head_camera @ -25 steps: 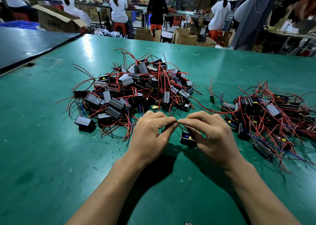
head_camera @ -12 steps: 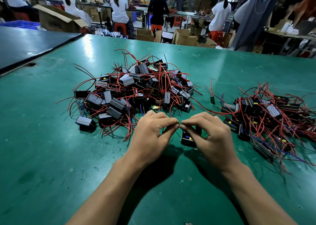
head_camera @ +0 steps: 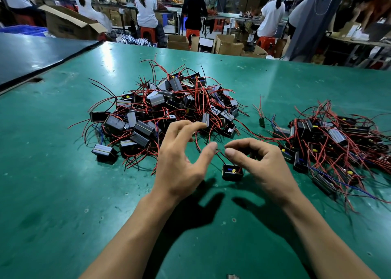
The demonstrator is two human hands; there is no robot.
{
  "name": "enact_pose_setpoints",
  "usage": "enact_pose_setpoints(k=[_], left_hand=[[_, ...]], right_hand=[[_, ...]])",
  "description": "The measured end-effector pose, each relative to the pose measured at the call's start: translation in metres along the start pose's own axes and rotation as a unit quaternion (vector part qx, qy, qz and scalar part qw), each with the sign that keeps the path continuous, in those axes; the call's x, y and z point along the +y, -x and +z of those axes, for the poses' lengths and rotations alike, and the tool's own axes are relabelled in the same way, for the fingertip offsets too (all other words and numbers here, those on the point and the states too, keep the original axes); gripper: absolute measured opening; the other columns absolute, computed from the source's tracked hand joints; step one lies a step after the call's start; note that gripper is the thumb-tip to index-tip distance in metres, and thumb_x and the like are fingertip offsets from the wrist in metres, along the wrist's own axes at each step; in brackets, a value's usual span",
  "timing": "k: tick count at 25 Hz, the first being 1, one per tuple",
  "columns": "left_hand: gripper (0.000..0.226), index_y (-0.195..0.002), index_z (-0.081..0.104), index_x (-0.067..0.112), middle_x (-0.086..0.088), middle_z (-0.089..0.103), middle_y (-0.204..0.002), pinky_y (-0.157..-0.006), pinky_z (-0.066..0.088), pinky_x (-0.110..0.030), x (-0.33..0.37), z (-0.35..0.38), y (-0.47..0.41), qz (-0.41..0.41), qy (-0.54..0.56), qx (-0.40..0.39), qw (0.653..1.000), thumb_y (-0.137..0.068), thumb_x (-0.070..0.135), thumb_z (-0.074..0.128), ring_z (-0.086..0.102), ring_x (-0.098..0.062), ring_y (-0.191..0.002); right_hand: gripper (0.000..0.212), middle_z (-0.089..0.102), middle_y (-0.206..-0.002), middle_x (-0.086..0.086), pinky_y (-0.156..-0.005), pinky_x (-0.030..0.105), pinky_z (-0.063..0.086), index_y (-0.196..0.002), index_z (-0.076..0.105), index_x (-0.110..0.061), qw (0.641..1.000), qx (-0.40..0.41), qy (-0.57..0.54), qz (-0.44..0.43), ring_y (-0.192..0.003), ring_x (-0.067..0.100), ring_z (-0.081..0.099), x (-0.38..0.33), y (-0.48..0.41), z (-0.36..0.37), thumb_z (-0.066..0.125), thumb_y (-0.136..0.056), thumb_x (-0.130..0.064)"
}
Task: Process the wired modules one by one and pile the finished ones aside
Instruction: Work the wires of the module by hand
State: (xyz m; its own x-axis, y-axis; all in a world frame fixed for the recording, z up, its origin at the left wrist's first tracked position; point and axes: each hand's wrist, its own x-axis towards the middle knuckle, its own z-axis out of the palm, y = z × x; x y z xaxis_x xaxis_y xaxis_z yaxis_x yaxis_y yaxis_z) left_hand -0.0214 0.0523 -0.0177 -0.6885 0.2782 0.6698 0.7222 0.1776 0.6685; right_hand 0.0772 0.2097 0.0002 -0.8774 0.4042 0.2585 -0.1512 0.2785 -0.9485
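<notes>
A small black wired module [head_camera: 232,172] with yellow and blue parts on top lies on the green table [head_camera: 63,194] between my hands. My left hand [head_camera: 182,160] hovers just left of it, fingers spread and holding nothing, thumb tip close to the module's thin wire. My right hand [head_camera: 262,166] curls over the module's right side, with thumb and forefinger tips closed together at its wire. A big heap of black modules with red wires [head_camera: 169,109] lies behind my left hand. A second, flatter pile [head_camera: 330,139] spreads out on the right.
A small loose part with wires [head_camera: 262,122] lies between the two piles. A dark table [head_camera: 31,54] adjoins at the far left. Beyond the far edge, several people sit at benches among cardboard boxes [head_camera: 228,45].
My left hand has let go of the wire and opened, its fingers lifting toward the big heap. The hands have drifted apart. The module stays on the table under my right fingers.
</notes>
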Motion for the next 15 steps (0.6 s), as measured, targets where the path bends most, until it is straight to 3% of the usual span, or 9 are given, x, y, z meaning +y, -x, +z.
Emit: enact_pose_setpoints(k=[3,7,10,12,15], left_hand=[[0.033,-0.121,0.063,0.023,0.012,0.068,-0.098,-0.079,0.052,-0.034,0.002,-0.001,-0.002,-0.080,0.029,-0.022,0.996,-0.089,0.028,0.069,0.064,-0.012,-0.090],[0.021,-0.113,0.069,0.021,0.014,0.071,-0.089,-0.074,0.054,-0.028,0.002,0.003,-0.002,-0.127,0.044,-0.101,0.986,-0.093,0.021,0.067,0.067,0.000,-0.081],[0.014,-0.106,0.071,0.016,0.005,0.075,-0.084,-0.070,0.057,-0.021,0.004,0.003,-0.004,-0.169,0.106,-0.122,0.972,-0.094,0.014,0.065,0.071,-0.003,-0.073],[0.011,-0.102,0.071,0.015,0.001,0.075,-0.079,-0.065,0.059,-0.024,0.006,0.002,-0.006,-0.195,0.133,-0.124,0.964,-0.093,0.011,0.065,0.072,-0.013,-0.067],[0.010,-0.100,0.071,0.015,-0.001,0.074,-0.075,-0.057,0.058,-0.029,0.007,0.002,-0.006,-0.210,0.136,-0.137,0.958,-0.093,0.012,0.065,0.070,-0.016,-0.058]], right_hand=[[0.023,0.075,-0.086,0.000,-0.070,0.014,0.049,-0.098,0.077,-0.018,0.998,0.023,-0.052,-0.008,-0.076,0.007,0.064,0.001,-0.006,-0.004,0.067,-0.087,-0.037],[0.012,0.076,-0.089,0.004,-0.070,0.020,0.051,-0.103,0.073,-0.012,0.998,0.060,-0.002,0.013,-0.070,0.011,0.066,0.007,-0.022,0.003,0.063,-0.097,-0.012],[0.008,0.076,-0.082,0.006,-0.060,0.021,0.049,-0.099,0.075,-0.016,0.996,0.029,0.079,0.037,-0.055,0.011,0.062,0.006,-0.032,0.000,0.070,-0.093,-0.016],[0.010,0.076,-0.084,-0.002,-0.052,0.013,0.044,-0.100,0.076,-0.017,0.990,-0.003,0.131,0.052,-0.045,0.002,0.056,0.005,-0.037,-0.004,0.073,-0.090,-0.017],[0.017,0.077,-0.095,-0.002,-0.062,0.007,0.044,-0.107,0.077,-0.014,0.974,-0.084,0.183,0.102,-0.060,-0.010,0.061,0.008,-0.038,-0.002,0.072,-0.092,-0.019]])
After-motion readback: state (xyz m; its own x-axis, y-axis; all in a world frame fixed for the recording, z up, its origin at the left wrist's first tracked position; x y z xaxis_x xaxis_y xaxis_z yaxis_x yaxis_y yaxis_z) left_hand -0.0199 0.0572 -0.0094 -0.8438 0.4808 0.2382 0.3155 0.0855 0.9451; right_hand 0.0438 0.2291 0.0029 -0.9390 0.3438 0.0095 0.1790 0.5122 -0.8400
